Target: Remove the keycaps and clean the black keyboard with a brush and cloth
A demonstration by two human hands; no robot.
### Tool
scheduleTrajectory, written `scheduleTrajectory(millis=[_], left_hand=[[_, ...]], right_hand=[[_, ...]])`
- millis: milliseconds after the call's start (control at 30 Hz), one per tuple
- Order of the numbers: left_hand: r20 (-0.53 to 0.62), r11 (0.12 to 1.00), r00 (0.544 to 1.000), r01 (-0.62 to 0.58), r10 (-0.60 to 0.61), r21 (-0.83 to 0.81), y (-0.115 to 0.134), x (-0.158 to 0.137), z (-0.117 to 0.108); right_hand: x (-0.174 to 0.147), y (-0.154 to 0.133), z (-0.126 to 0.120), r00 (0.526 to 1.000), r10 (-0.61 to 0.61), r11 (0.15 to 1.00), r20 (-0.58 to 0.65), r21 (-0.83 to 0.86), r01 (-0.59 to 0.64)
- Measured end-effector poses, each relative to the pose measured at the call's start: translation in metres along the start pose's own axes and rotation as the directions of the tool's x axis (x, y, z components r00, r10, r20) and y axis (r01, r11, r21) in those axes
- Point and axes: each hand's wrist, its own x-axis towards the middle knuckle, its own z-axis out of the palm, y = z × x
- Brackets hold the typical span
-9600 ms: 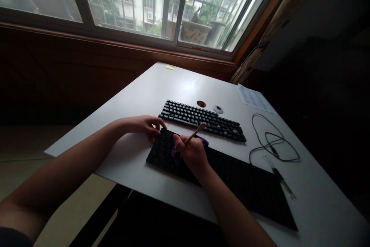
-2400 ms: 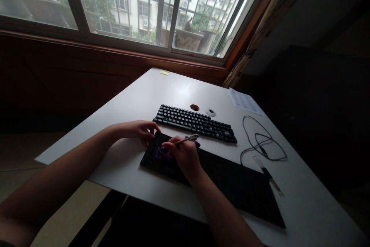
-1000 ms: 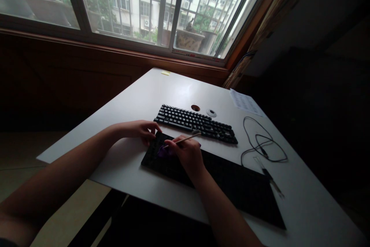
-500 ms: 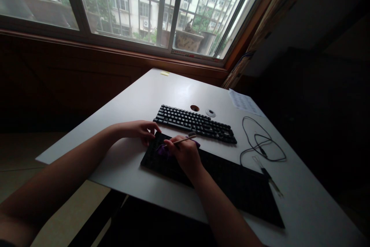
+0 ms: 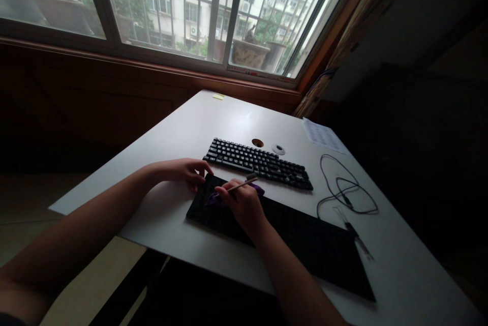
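A long black keyboard base lies at a slant on the desk, its details lost in shadow. At its far left corner, the bent fingers of my left hand grip the edge. My right hand is closed above the left part of the base. Slanting out of its fingers is a thin, light-shafted brush with a dark head at the upper end. A purple cloth is bunched under the same hand, and part of it shows beyond the knuckles.
Behind the base sits a black keycap section, near a round desk hole and a grey ring cover. To the right are a coiled cable, a small wire tool and papers. The white desk borders a window.
My right hand has shifted slightly, and the brush and purple cloth have moved a little with it. My left hand stays at the corner of the base.
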Motion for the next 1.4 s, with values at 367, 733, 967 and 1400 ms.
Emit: scheduleTrajectory(millis=[367,733,967,1400], left_hand=[[0.013,1.000,1.000,-0.002,0.002,0.013,0.0000,-0.0006,-0.0004],[0.008,1.000,1.000,0.021,-0.021,0.020,-0.0017,0.0010,-0.0009],[-0.001,0.999,1.000,0.025,-0.025,0.022,0.0015,-0.0008,0.0007],[0.005,1.000,1.000,-0.003,0.003,0.008,-0.0003,-0.0002,0.0005]], right_hand=[[0.0006,0.0002,0.0026,0.994,-0.006,0.982,0.112,0.187,-0.015],[0.0013,0.0019,0.0035,0.993,0.032,0.984,0.115,0.170,-0.051],[-0.0003,0.0016,0.0039,0.976,0.039,0.972,0.213,0.219,-0.087],[-0.0033,-0.0012,0.0046,0.975,-0.018,0.975,0.222,0.220,-0.032]])
